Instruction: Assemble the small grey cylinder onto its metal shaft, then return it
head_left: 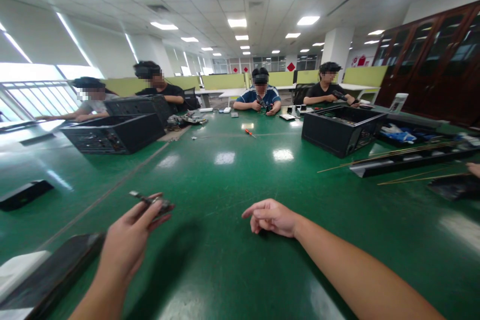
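My left hand (135, 230) is closed round a small metal part (155, 204), greyish, with a light tab sticking out to the left; its exact kind is unclear. It is held above the green tabletop (221, 270) and casts a shadow there. To the right, my right hand (272, 217) hovers just over or rests on the table. Its index finger is stretched out, the other fingers are loosely bent, and nothing shows in them. A long dark flat piece (56, 275) lies beside my left forearm, with a white object (22, 270) next to it.
Black computer cases stand at left (112, 135) and right (341, 130). An orange screwdriver (249, 133) lies mid-table. Thin rods and a dark metal channel (408, 160) lie at right, a black bracket (26, 194) at left. Several people sit opposite; another person's hand (474, 169) shows at the right edge.
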### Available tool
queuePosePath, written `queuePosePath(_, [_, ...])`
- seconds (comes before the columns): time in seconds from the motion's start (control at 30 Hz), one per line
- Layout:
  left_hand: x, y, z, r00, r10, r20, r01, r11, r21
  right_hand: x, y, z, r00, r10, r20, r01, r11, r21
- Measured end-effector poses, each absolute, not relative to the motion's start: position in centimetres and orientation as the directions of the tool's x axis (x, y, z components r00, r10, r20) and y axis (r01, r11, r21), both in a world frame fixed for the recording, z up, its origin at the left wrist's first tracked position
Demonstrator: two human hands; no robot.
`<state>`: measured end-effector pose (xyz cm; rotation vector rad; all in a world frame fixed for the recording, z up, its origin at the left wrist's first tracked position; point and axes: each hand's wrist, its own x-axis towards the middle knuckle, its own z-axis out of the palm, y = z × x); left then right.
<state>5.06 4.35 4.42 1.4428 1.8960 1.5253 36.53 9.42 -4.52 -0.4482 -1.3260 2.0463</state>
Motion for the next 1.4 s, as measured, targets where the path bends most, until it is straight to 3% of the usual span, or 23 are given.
queuePosePath(0.03, [7.2,5.6,4.7,-0.378,0.902,0.21,0.243,-0.122,0.962,36.5,9.4,-4.5,-0.731,0.68,0.063,-0.336,-0.278,-0.9])
queuePosePath(0.1, [11.3,8.0,4.8,-0.238,0.966,0.098,-0.128,-0.132,0.983,36.5,9.4,-4.4,-0.734,0.676,0.064,-0.336,-0.28,-0.899])
queuePosePath(0.2, [16.2,10.3,3.8,0.003,0.997,0.076,-0.335,-0.071,0.939,36.6,9.5,-4.3,-0.699,0.712,0.067,-0.347,-0.256,-0.902])
queuePosePath(0.27, [18.1,10.6,2.7,0.114,0.989,0.094,-0.294,-0.057,0.954,36.8,9.8,-4.2,-0.619,0.782,0.079,-0.38,-0.21,-0.901])
queuePosePath(0.37, [18.5,9.9,0.6,0.239,0.961,0.14,0.026,-0.15,0.988,37.1,10.5,-4.2,-0.452,0.885,0.113,-0.425,-0.103,-0.899])
queuePosePath(0.47, [17.6,9.1,-1.1,0.319,0.914,0.251,0.392,-0.368,0.843,37.3,10.9,-4.4,-0.359,0.921,0.149,-0.432,-0.022,-0.902])
queuePosePath(0.57, [17.0,8.9,-1.7,0.328,0.882,0.337,0.543,-0.468,0.697,37.3,10.7,-4.7,-0.361,0.92,0.154,-0.34,0.024,-0.94])
queuePosePath(0.8, [17.4,9.4,-1.5,0.306,0.854,0.42,0.592,-0.516,0.619,37.3,10.5,-5.2,-0.377,0.907,0.186,-0.084,0.167,-0.982])
queuePosePath(1.0, [17.4,9.7,-2.1,0.371,0.819,0.437,0.477,-0.572,0.668,37.1,10.0,-4.9,-0.326,0.927,0.184,-0.039,0.181,-0.983])
queuePosePath(1.27, [17.5,10.1,-2.7,0.305,0.832,0.464,0.498,-0.554,0.667,36.4,9.3,-4.5,-0.246,0.932,0.264,0.175,0.311,-0.934])
queuePosePath(1.4, [17.6,9.9,-2.7,0.339,0.813,0.474,0.468,-0.583,0.665,36.4,9.3,-4.6,-0.232,0.926,0.297,0.157,0.337,-0.929])
